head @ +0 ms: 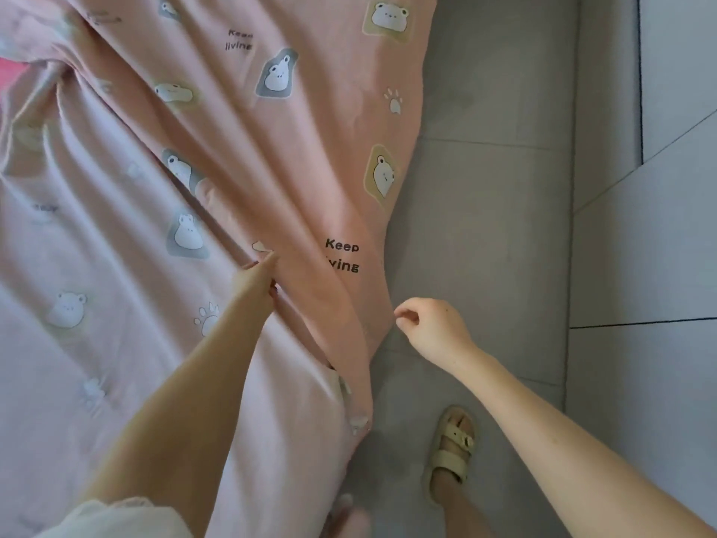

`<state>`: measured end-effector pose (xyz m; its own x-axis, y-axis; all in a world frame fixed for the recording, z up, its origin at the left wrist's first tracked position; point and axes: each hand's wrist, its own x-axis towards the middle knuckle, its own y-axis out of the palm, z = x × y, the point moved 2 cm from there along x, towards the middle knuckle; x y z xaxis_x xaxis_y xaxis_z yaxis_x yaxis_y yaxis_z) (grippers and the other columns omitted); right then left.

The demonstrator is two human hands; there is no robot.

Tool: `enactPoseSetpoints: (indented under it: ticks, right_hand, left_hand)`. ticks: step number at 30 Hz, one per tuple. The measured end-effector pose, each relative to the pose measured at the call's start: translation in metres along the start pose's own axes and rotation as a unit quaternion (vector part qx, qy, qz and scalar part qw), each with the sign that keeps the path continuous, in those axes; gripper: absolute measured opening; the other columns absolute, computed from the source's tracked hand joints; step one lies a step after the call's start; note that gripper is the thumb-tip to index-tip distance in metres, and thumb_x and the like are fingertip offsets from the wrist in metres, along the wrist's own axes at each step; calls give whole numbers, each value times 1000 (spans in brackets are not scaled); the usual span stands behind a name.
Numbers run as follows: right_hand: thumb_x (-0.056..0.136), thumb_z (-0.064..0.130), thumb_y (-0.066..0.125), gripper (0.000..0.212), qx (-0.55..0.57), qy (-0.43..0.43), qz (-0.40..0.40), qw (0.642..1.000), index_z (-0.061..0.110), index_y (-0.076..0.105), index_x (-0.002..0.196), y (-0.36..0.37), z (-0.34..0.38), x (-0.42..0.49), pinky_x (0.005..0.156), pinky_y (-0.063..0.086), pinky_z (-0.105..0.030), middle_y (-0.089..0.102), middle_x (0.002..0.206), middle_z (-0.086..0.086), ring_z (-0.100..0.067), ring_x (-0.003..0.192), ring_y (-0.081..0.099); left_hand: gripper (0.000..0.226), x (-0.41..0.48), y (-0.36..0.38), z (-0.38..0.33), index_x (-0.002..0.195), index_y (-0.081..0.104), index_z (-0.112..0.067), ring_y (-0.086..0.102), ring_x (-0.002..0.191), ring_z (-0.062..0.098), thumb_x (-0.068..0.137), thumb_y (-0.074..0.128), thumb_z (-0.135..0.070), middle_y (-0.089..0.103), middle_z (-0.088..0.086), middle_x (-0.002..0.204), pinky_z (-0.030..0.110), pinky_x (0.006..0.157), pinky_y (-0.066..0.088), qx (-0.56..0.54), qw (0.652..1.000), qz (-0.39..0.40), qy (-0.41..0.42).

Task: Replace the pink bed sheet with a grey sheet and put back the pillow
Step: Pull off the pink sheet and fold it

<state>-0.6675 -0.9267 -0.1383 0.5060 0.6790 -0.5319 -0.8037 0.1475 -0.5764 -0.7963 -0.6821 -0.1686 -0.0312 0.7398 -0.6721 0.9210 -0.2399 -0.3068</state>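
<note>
The pink bed sheet (240, 157), printed with bears, paws and the words "Keep living", covers the left and middle of the view in long diagonal folds. My left hand (258, 277) grips a raised fold of it near the middle. My right hand (430, 330) pinches the sheet's right edge where it hangs over the grey bed frame. No grey sheet or pillow is in view.
A grey upholstered bed side (485, 196) runs down the right of the sheet. Pale floor tiles (640, 343) lie further right. My foot in a beige sandal (452, 452) stands by the bed. A bright pink patch (9, 73) shows at the far left.
</note>
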Motion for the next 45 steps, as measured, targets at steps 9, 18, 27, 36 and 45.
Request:
enactPoseSetpoints:
  ticks: [9, 18, 27, 36, 45]
  right_hand:
    - [92, 12, 57, 13, 213, 11, -63, 975, 14, 69, 99, -75, -9, 36, 88, 48, -32, 68, 95, -2, -17, 91, 63]
    - [95, 13, 52, 14, 275, 85, -190, 939, 11, 65, 89, -175, -5, 91, 80, 52, -38, 64, 76, -2, -15, 71, 60]
    - [94, 11, 48, 20, 165, 20, -66, 984, 20, 61, 83, -187, 67, 184, 79, 53, -38, 66, 80, -2, -16, 77, 63]
    - [94, 12, 51, 11, 198, 63, -11, 978, 16, 61, 89, -202, 111, 336, 80, 51, -37, 64, 84, -3, -17, 77, 60]
    - [98, 38, 48, 70, 282, 310, -14, 908, 9, 13, 151, -227, 48, 467, 112, 25, -41, 22, 156, -6, -26, 141, 26]
  left_hand:
    - [40, -100, 85, -58, 62, 25, -20, 23, 49, 4, 88, 52, -5, 24, -5, 58, 17, 48, 24, 101, 930, 34, 351]
    - [44, -104, 194, -77, 133, 51, -11, 57, 108, 25, 93, 57, -27, 61, 11, 120, 30, 94, 42, 472, 766, 343, 270]
    - [23, 45, 125, -148, 72, 46, -7, 51, 62, 18, 94, 50, -13, 51, 10, 75, 27, 62, 49, 60, 997, 51, 1]
    - [27, 172, 144, -209, 92, 58, -11, 49, 55, 21, 77, 69, -30, 51, 8, 70, 28, 53, 43, -133, 984, -89, -84]
    - [24, 197, 190, -285, 66, 42, -20, 43, 59, 17, 86, 53, -14, 44, -2, 64, 32, 60, 41, 22, 977, -171, 125]
